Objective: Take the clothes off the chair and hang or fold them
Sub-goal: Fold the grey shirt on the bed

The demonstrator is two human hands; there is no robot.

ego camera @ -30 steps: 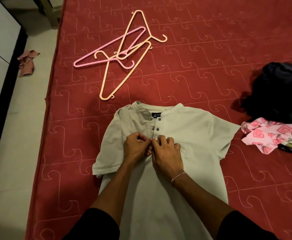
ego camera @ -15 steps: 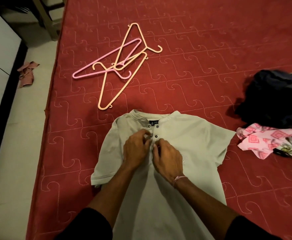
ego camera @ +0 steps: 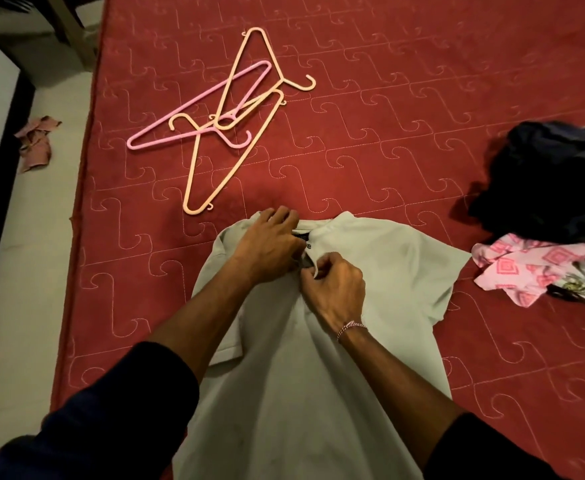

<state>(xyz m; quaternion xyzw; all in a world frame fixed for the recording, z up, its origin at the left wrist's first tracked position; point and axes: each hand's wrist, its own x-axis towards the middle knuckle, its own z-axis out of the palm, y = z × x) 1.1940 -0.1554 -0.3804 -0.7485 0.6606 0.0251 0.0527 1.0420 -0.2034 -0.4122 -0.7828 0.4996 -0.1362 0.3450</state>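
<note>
- Your pale grey-green short-sleeved cotton shirt (ego camera: 370, 271) lies face up on the dark red quilted bedspread (ego camera: 422, 116), collar pointing away from you and hem running down out of view between your forearms.
- Your left hand (ego camera: 270, 247) rests across the collar and the top of the button placket, fingers curled over the collar edge and gripping the fabric there.
- Your right hand (ego camera: 336, 289) sits just below it on the placket, fingertips bunched and pinching the cloth at the opening; the pinch point itself is partly hidden by your knuckles.
- A thin beaded bracelet (ego camera: 351, 327) circles your right wrist, and dark sleeves cover both upper forearms.
- The shirt's left sleeve, on your left, is folded under a little near your forearm; the other sleeve lies spread flat towards the clothes pile.
- Beyond the collar lie three thin plastic hangers tangled together: two peach-coloured hangers (ego camera: 225, 161) and one pink hanger (ego camera: 187, 110) crossing them, apart from the shirt.
- To your right, well clear of the hands, a crumpled dark navy garment (ego camera: 547, 181) is heaped on the bedspread, with a pink-and-white patterned cloth (ego camera: 519, 268) touching its near edge.
- A small dusty-pink rag (ego camera: 36, 142) lies on the pale floor (ego camera: 14, 306) to the left of the bed.
</note>
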